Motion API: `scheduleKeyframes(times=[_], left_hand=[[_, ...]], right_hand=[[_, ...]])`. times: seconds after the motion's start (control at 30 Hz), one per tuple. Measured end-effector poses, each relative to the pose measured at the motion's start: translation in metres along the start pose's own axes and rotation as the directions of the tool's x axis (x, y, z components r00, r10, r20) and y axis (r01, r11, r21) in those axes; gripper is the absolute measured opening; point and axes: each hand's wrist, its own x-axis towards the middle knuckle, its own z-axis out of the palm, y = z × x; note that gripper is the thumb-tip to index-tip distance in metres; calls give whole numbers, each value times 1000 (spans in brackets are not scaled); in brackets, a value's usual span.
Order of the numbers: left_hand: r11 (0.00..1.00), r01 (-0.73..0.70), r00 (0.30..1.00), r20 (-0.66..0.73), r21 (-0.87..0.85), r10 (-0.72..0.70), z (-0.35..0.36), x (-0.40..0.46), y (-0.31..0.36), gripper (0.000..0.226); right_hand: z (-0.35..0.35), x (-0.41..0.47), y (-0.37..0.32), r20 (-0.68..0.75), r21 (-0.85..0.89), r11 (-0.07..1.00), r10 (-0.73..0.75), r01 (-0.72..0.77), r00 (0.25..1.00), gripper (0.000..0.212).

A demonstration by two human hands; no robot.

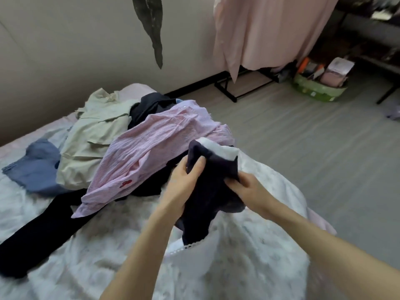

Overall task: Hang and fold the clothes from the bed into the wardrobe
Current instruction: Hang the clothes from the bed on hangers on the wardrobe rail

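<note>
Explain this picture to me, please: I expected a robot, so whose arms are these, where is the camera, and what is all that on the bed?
There is no robot here. A person wears one wide-angle camera on the head, looking forward and down, so the two bare arms are the person's own. The left hand and the right hand both grip a dark navy garment, fingers curled into the cloth, lifted just above the bed. On the bed lie more clothes in a loose heap: a pink striped shirt, a pale green shirt, a blue garment and dark trousers. Behind, a pink cloth hangs over a black rack, and a green basket stands on the floor.
</note>
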Motion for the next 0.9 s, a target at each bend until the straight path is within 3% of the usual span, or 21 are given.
scheduleKeyframes(times=[0.03, 0.1, 0.2, 0.23, 0.3, 0.4, 0.47, 0.53, 0.6, 0.7, 0.77, 0.83, 0.9], left_hand=[[996, 79, 992, 97, -28, -76, 12, -7, -1, 26], [977, 186, 930, 304, 103, -209, 46, -32, -14, 27], [934, 151, 795, 522, 323, -309, 103, -71, -35, 21], [941, 136, 785, 546, 309, -292, 119, -79, -37, 17], [964, 191, 766, 585, 187, -265, 157, -95, -24, 13], [957, 289, 742, 629, 14, -233, 217, -116, -6, 22], [946, 325, 728, 642, -14, -241, 263, -133, -4, 25], [937, 350, 722, 643, -21, -255, 303, -149, -9, 25], [927, 374, 704, 660, -30, -263, 347, -174, -7, 25], [923, 384, 677, 691, -36, -254, 406, -220, -1, 27], [925, 380, 659, 698, 10, -278, 431, -239, 2, 23], [928, 364, 616, 728, 76, -301, 450, -262, 6, 20], [958, 234, 652, 705, 164, -280, 462, -279, 8, 23]], right_hand=[[-16, -11, -3, -104, 39, 999, 33, -29, 994, 23], [-52, -38, -4, -310, 107, 990, 123, -94, 943, 22], [-108, -81, 2, -513, 302, 941, 295, -152, 806, 23], [-123, -96, 5, -548, 333, 928, 332, -164, 768, 23], [-154, -135, 12, -608, 192, 949, 316, -251, 729, 20], [-186, -216, 17, -568, -25, 927, 294, -373, 769, 20], [-200, -288, 20, -445, 74, 954, 293, -292, 846, 48], [-202, -346, 21, -359, 59, 977, 214, -207, 908, 73], [-206, -396, 25, -342, -170, 975, 80, -146, 936, 84], [-213, -448, 34, -353, -578, 806, -102, -131, 930, 95], [-222, -472, 35, -470, -659, 736, -242, -155, 849, 81], [-232, -501, 28, -585, -718, 661, -406, -217, 702, 59], [-243, -524, 18, -623, -776, 498, -505, -387, 598, 50]])
